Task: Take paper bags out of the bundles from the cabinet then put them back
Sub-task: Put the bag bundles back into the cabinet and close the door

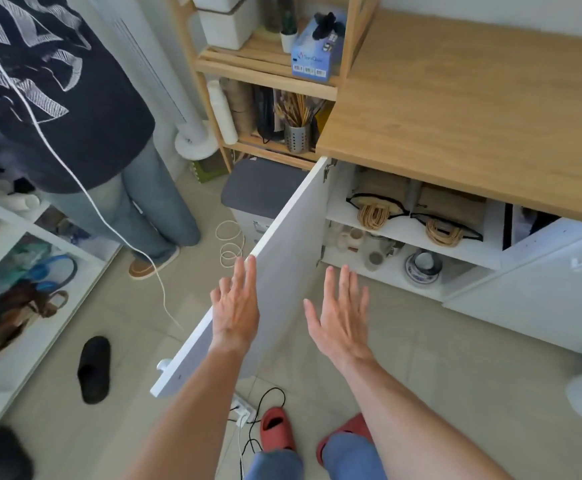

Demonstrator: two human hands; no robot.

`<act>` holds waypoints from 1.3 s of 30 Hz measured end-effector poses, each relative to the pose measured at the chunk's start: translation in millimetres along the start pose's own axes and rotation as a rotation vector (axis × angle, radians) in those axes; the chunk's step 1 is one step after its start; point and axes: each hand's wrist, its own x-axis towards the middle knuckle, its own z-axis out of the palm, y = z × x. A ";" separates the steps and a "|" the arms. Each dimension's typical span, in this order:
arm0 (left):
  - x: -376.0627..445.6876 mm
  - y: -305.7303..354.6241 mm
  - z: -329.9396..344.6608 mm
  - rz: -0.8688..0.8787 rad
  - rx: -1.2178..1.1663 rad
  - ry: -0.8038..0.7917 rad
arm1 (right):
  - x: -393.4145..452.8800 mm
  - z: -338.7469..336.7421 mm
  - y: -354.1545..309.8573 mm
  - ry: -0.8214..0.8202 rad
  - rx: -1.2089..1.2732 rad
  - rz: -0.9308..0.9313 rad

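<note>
The white cabinet under the wooden counter stands with its door (282, 258) swung wide open. On its upper shelf lie two bundles of brown paper bags with twine handles, each bound by a black band: one on the left (377, 199) and one on the right (450, 214). My left hand (235, 306) is held flat with straight fingers right at the door's top edge. My right hand (343, 320) hovers flat and empty in front of the cabinet opening, well short of the bundles.
The lower shelf holds jars and a blue-and-white bowl (421, 268). Another person (74, 109) stands at the left beside a white cable. A grey-lidded bin (261, 192) sits behind the door. A power strip with cords (244, 410) and a black slipper (93, 368) lie on the floor.
</note>
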 end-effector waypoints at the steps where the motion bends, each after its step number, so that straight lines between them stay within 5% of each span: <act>1: -2.8 0.2 0.3 0.013 -0.001 0.000 | -3.5 1.4 -4.4 0.000 0.005 0.003; 19: -41.6 81.3 16.0 0.374 -0.085 0.042 | -82.5 -10.6 56.8 0.041 0.118 0.272; 28: -49.7 192.0 17.8 0.351 0.016 -0.153 | -125.3 -38.1 135.3 -0.068 0.073 0.213; 39: -13.3 300.4 16.8 0.419 0.080 -0.083 | -84.3 -79.0 255.5 0.035 0.000 0.566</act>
